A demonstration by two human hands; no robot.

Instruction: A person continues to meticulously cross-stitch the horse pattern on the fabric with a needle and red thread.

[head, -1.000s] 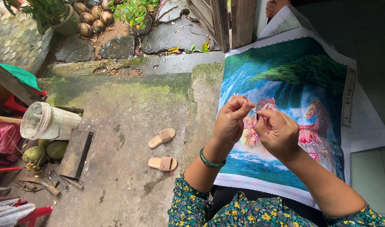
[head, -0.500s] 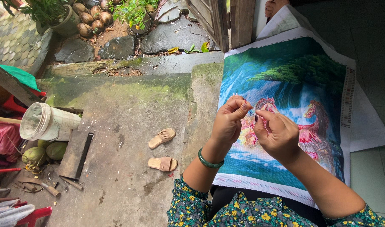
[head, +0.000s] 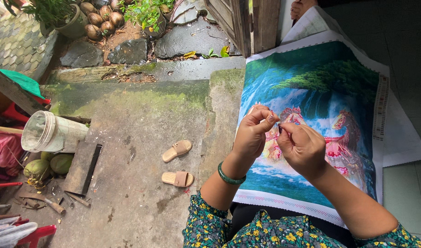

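Note:
A large cross-stitch canvas with a green tree, blue water and red horses lies across my lap. My left hand, with a green bangle on its wrist, and my right hand meet just above the canvas. Their fingertips pinch together at one spot, on something too small to make out, perhaps a needle or thread. Both forearms come out of floral sleeves.
Below on the left is a mossy concrete yard with a pair of tan sandals. A tipped white bucket, green coconuts, a wooden board and potted plants stand further left. A wooden door frame is at the top.
Both hands have sunk slightly lower over the canvas and stay pinched together. Nothing else has moved.

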